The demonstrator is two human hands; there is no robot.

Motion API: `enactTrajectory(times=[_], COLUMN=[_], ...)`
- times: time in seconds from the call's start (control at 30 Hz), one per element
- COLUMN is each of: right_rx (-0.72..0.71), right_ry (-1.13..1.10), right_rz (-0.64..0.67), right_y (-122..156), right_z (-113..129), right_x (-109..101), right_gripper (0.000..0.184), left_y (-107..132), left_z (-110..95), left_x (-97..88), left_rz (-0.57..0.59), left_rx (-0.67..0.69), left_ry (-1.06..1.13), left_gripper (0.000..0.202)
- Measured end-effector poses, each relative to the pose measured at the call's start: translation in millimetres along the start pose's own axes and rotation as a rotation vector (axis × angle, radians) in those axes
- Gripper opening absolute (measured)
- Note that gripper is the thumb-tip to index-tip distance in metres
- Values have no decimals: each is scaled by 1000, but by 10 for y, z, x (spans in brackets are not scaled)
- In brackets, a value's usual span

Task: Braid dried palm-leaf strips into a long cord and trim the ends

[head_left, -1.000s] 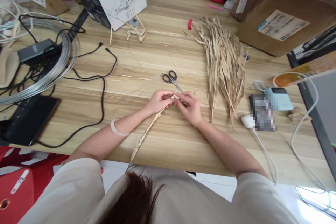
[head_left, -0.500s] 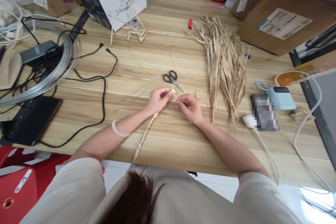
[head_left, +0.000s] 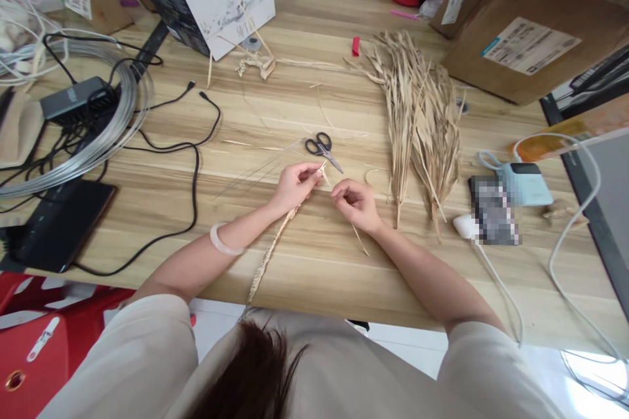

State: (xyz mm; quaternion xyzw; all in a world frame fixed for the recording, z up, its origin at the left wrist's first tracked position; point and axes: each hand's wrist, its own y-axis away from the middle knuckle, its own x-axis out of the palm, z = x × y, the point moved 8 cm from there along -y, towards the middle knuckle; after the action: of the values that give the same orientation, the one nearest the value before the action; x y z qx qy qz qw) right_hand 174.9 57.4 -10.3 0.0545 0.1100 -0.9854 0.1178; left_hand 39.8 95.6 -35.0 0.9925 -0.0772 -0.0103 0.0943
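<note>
My left hand (head_left: 297, 186) is closed in a pinch on the upper end of a braided straw cord (head_left: 268, 255), whose pale tip pokes out past the fingers. The cord runs down toward the table's front edge. My right hand (head_left: 358, 204) is closed on a thin straw strand (head_left: 360, 240); its loose end hangs below the palm, and part of it seems to stretch toward my left hand. Just beyond both hands lie black-handled scissors (head_left: 324, 149). Thin wires (head_left: 263, 167) rest on the table left of the scissors.
Bundles of dried leaves (head_left: 417, 118) lie to the right. A cardboard box (head_left: 521, 33) and a white printed box (head_left: 236, 3) stand at the back. On the left are a wire coil (head_left: 125, 105), black cables (head_left: 196, 177) and a dark tablet (head_left: 63, 222). A blue power bank (head_left: 528, 183) sits at right.
My right hand has turned slightly and shifted a little to the right. More of the strand's loose end now shows below it. My left hand stays in nearly the same place.
</note>
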Motion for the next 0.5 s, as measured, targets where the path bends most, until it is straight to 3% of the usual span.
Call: enactTrajectory(times=[0.17, 0.33, 0.5], right_rx=[224, 264, 279], right_ry=[-211, -166, -175], right_rz=[-16, 64, 48], right_y=[-41, -71, -43], right_z=[-173, -203, -248], right_x=[17, 73, 66], right_gripper=[27, 34, 30], left_y=[54, 135, 161], left_z=[-63, -112, -73], left_x=[75, 150, 144], left_rz=[66, 123, 86], left_rx=[19, 18, -63], left_ry=[87, 80, 84], left_gripper=[41, 36, 23])
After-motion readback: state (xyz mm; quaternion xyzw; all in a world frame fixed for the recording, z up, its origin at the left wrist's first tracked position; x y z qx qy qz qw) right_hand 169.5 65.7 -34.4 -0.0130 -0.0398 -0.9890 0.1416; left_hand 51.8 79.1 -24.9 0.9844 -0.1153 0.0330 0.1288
